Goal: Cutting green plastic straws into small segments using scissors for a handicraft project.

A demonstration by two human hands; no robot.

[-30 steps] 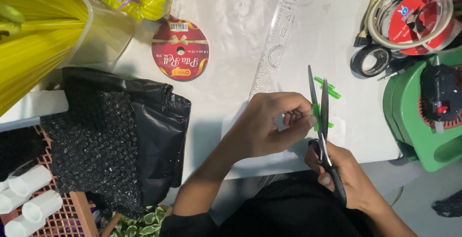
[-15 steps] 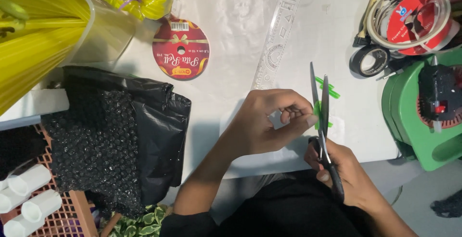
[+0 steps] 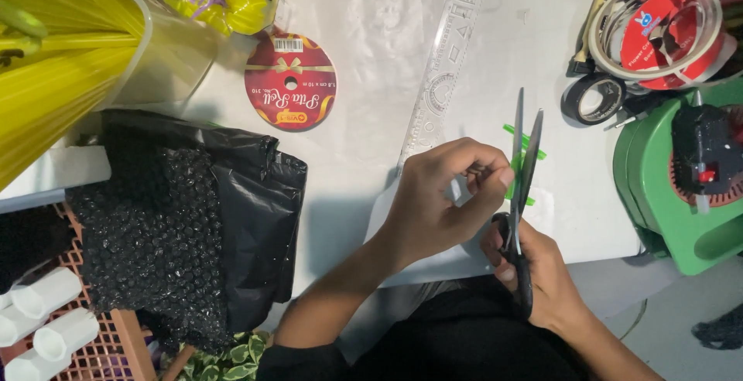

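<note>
Since a moment ago, almost nothing moved. My left hand (image 3: pixel 433 203) pinches a thin green strip (image 3: pixel 515 170), right of centre. My right hand (image 3: pixel 534 273) grips black-handled scissors (image 3: pixel 522 195), blades slightly apart around it.

Scissors (image 3: pixel 523 187): blades showing smooth dull metal, handles looking matt black plastic. Green strips (image 3: pixel 520 166): thin, glossy, looking plastic. Ruler (image 3: pixel 441 79): clear plastic, catching glare. Table (image 3: pixel 364 149): white, smooth, matt. Bubble wrap (image 3: pixel 147 226): black, bumpy, shining. Ribbon spool (image 3: pixel 290 81): glossy printed card.

White worktable (image 3: pixel 371 141) under even light, grey floor (image 3: pixel 681 327) beyond.
</note>
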